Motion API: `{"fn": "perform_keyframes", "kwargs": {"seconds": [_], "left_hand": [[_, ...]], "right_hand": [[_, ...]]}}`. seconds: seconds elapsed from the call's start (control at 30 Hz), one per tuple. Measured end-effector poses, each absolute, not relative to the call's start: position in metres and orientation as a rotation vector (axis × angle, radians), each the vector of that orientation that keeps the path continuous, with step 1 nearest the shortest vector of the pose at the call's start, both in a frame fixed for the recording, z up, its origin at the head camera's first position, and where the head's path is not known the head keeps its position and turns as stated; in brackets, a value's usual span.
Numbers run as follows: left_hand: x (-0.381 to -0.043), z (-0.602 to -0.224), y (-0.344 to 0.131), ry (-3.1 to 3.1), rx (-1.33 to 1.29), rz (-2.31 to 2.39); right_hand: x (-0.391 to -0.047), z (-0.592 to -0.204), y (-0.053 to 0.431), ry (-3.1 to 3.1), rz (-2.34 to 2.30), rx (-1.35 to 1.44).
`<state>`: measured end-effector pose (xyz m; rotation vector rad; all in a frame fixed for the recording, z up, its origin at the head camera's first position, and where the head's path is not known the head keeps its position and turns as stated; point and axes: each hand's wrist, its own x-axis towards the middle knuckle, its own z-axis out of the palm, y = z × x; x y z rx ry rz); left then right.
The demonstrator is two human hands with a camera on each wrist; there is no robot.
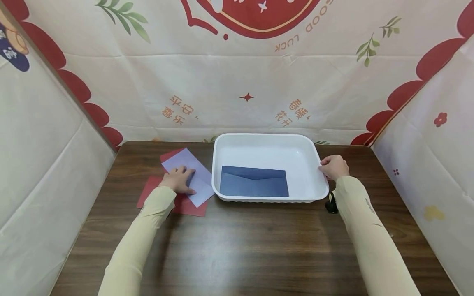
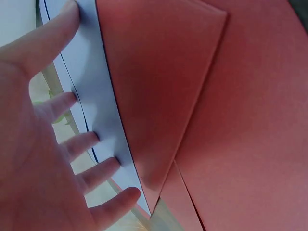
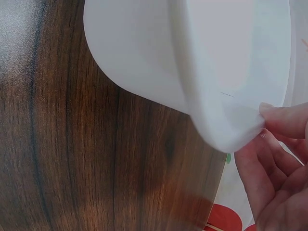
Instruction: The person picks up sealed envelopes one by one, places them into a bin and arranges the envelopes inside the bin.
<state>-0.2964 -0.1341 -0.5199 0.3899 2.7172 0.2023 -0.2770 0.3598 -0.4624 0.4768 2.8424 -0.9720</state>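
My left hand [image 1: 177,181] lies with spread fingers on a lavender envelope [image 1: 201,181], which is set at a slant. Under it are red envelopes [image 1: 190,206], partly hidden; the left wrist view shows a red flap [image 2: 154,72] beside the lavender paper's edge [image 2: 103,86]. A white plastic tray [image 1: 266,148] stands right of this pile, its left rim touching or nearly touching the lavender corner. Inside the tray, along its near side, lies a dark blue envelope [image 1: 255,185]. My right hand [image 1: 335,166] pinches the tray's right rim between thumb and fingers, seen closely in the right wrist view.
The dark wooden table [image 1: 237,246] carries everything. A white printed cloth [image 1: 222,82] hangs behind its far edge, with more cloth at both sides. A small black object [image 1: 331,203] shows beside the right wrist.
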Motion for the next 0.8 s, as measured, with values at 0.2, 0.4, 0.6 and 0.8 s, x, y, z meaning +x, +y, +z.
{"fn": "perform_keyframes", "kwargs": {"seconds": [0.2, 0.4, 0.6, 0.8], "left_hand": [[-0.296, -0.519, -0.141, 2.725, 0.513, 0.324], [-0.295, -0.522, -0.149, 2.698, 0.557, 0.389], [-0.29, -0.523, -0.151, 2.785, 0.373, 0.326], [-0.287, -0.532, -0.146, 2.853, 0.253, 0.269]], "right_hand": [[-0.278, -0.464, 0.361, 2.84, -0.966, 0.478], [-0.281, -0.466, 0.363, 2.828, -0.974, 0.47], [-0.281, -0.467, 0.364, 2.821, -0.982, 0.477], [-0.28, -0.466, 0.364, 2.821, -0.976, 0.48]]}}
